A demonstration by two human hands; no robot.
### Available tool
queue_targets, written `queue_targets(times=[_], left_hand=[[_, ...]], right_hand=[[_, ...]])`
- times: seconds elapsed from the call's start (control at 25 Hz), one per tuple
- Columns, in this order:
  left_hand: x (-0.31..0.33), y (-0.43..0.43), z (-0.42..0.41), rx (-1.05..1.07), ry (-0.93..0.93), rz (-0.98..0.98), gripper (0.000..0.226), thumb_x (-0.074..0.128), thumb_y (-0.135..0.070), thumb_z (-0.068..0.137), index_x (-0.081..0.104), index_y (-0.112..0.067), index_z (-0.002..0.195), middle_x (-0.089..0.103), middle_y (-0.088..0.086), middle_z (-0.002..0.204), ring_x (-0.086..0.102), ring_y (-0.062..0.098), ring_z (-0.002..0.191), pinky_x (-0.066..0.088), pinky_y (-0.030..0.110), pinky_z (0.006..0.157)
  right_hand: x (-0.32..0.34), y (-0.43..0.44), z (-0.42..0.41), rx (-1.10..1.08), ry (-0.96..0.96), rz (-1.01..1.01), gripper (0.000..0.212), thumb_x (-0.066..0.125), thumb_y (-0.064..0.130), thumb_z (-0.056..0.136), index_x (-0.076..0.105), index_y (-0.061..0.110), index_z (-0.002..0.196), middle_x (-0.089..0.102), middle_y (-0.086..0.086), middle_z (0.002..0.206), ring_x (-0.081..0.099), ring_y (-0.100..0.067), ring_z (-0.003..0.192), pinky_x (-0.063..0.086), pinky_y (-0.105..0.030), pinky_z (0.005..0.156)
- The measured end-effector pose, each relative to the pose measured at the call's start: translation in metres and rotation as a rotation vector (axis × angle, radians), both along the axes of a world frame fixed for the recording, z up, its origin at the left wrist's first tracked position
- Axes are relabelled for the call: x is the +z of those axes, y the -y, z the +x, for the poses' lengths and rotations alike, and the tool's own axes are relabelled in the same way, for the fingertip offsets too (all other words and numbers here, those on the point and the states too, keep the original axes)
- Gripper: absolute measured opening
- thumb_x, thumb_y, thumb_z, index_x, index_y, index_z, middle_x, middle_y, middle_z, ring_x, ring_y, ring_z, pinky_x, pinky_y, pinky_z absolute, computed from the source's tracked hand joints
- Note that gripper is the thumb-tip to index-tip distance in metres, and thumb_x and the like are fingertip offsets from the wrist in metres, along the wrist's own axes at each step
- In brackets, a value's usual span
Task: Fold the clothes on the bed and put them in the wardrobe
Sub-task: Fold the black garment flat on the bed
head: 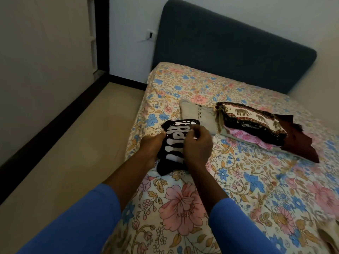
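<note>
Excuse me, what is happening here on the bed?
A person grips a black garment with white lettering in the left hand and the right hand, near the edge of the bed. Beside it lie a beige garment and a pile of folded clothes, an elephant-print cloth on top.

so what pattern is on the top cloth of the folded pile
The top cloth shows elephants on cream; head view.

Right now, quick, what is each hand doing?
Left hand: closed, gripping the folded black printed T-shirt by its edge.
Right hand: closed, pinching the same T-shirt.
</note>
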State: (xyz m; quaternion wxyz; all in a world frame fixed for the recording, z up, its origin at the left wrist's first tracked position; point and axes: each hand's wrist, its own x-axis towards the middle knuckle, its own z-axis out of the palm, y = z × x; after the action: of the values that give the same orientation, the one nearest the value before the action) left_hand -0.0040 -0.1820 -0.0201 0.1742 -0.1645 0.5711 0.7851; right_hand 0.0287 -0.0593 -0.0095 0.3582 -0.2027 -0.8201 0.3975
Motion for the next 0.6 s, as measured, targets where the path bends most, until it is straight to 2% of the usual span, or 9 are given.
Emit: queue_targets(times=[0.08,0.16,0.24,0.28,0.36,0.4,0.48,0.56,0.6], left_hand=[[-0.004,-0.003,-0.008,0.000,0.027,-0.032,0.033,0.074,-0.014,0.091,0.064,-0.002,0.120,0.073,0.015,0.105,0.072,0.026,0.084,0.060,0.032,0.063],[-0.003,-0.004,-0.015,0.076,-0.016,-0.173,0.027,0.075,-0.011,0.083,0.068,-0.007,0.109,0.074,0.014,0.104,0.072,0.027,0.087,0.062,0.037,0.072],[-0.004,0.002,-0.022,0.000,-0.186,-0.570,0.029,0.073,-0.028,0.079,0.069,-0.015,0.105,0.074,0.008,0.106,0.071,0.028,0.092,0.061,0.039,0.081],[-0.005,0.004,-0.021,-0.117,-0.261,-0.820,0.042,0.072,-0.036,0.078,0.065,-0.018,0.116,0.071,0.007,0.112,0.068,0.030,0.100,0.058,0.040,0.085],[-0.009,0.006,-0.018,-0.289,-0.339,-1.237,0.067,0.073,-0.040,0.081,0.044,-0.021,0.138,0.057,0.012,0.130,0.057,0.035,0.120,0.048,0.047,0.097],[-0.011,0.004,-0.015,-0.277,-0.410,-1.369,0.072,0.074,-0.038,0.082,0.038,-0.022,0.142,0.050,0.013,0.135,0.051,0.036,0.125,0.043,0.050,0.101],[-0.011,-0.007,-0.011,-0.161,-0.664,-1.390,0.063,0.072,-0.033,0.084,0.045,-0.025,0.140,0.048,0.010,0.133,0.049,0.032,0.123,0.042,0.049,0.100],[-0.008,-0.019,-0.007,-0.056,-0.817,-1.070,0.047,0.071,-0.033,0.086,0.057,-0.025,0.130,0.055,0.006,0.123,0.057,0.028,0.111,0.050,0.042,0.090],[-0.007,-0.023,-0.006,-0.026,-0.797,-0.887,0.041,0.073,-0.033,0.088,0.061,-0.025,0.126,0.059,0.004,0.117,0.061,0.024,0.104,0.052,0.037,0.084]], right_hand=[[-0.009,-0.031,0.005,-0.195,0.199,-0.058,0.036,0.058,0.040,0.099,0.062,0.021,0.129,0.059,-0.006,0.128,0.054,-0.026,0.121,0.045,-0.044,0.100],[-0.022,-0.054,0.002,-0.064,0.501,-0.240,0.061,0.062,0.058,0.094,0.062,0.008,0.129,0.063,-0.014,0.128,0.061,-0.034,0.119,0.052,-0.046,0.097],[-0.025,-0.068,-0.003,0.102,0.605,-0.371,0.064,0.076,0.062,0.082,0.071,0.002,0.102,0.074,-0.016,0.105,0.073,-0.034,0.095,0.061,-0.048,0.086],[-0.020,-0.072,-0.007,0.138,0.589,-0.459,0.061,0.082,0.058,0.077,0.069,0.002,0.097,0.075,-0.016,0.101,0.074,-0.033,0.089,0.062,-0.048,0.083],[-0.008,-0.072,-0.016,0.205,0.583,-0.639,0.060,0.088,0.048,0.075,0.062,0.004,0.105,0.072,-0.016,0.108,0.074,-0.031,0.089,0.063,-0.043,0.075],[-0.003,-0.069,-0.019,0.231,0.614,-0.676,0.062,0.090,0.041,0.075,0.061,0.002,0.113,0.072,-0.016,0.110,0.074,-0.031,0.088,0.062,-0.039,0.069],[0.004,-0.067,-0.023,0.249,0.682,-0.718,0.059,0.091,0.022,0.074,0.062,-0.003,0.120,0.074,-0.019,0.105,0.075,-0.032,0.083,0.061,-0.039,0.062],[0.018,-0.072,-0.024,0.272,0.695,-0.791,0.051,0.086,0.006,0.075,0.064,-0.004,0.120,0.075,-0.021,0.102,0.075,-0.032,0.077,0.062,-0.041,0.061],[0.032,-0.078,-0.025,0.282,0.667,-0.784,0.050,0.083,0.003,0.075,0.064,-0.004,0.121,0.074,-0.021,0.100,0.073,-0.031,0.072,0.061,-0.039,0.059]])
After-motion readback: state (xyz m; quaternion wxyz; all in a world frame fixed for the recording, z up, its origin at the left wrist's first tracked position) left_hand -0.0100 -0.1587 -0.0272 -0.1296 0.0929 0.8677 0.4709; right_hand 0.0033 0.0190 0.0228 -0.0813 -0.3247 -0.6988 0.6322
